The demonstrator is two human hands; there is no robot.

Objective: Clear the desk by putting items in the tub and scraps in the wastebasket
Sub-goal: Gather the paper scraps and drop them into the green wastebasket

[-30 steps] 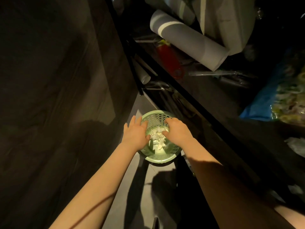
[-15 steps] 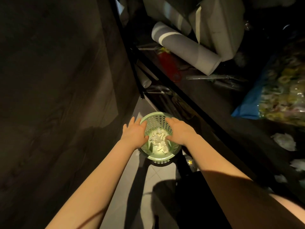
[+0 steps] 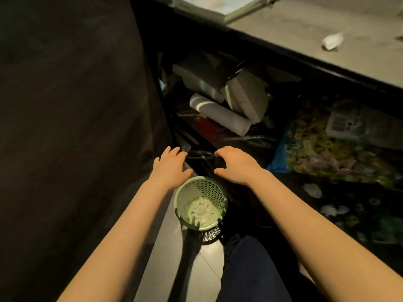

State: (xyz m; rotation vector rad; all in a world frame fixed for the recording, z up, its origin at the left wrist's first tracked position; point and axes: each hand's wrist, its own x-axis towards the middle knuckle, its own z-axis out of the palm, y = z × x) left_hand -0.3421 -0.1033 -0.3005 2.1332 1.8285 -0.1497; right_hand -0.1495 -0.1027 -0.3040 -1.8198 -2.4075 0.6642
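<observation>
Green mesh wastebasket (image 3: 205,189) on the tiled floor (image 3: 170,258), white paper scraps (image 3: 201,211) lying in its bottom.
Both hands hover just beyond its rim, holding nothing: left hand (image 3: 169,168) flat with fingers straight and slightly spread, right hand (image 3: 234,165) with fingers loosely curled.

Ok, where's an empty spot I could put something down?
The desk top is bare between the white scrap and its near edge. The floor tiles are free below the green wastebasket, beside the dark trouser leg. Under the desk it is crowded: grey roll, boxes, flowery bag.
</observation>
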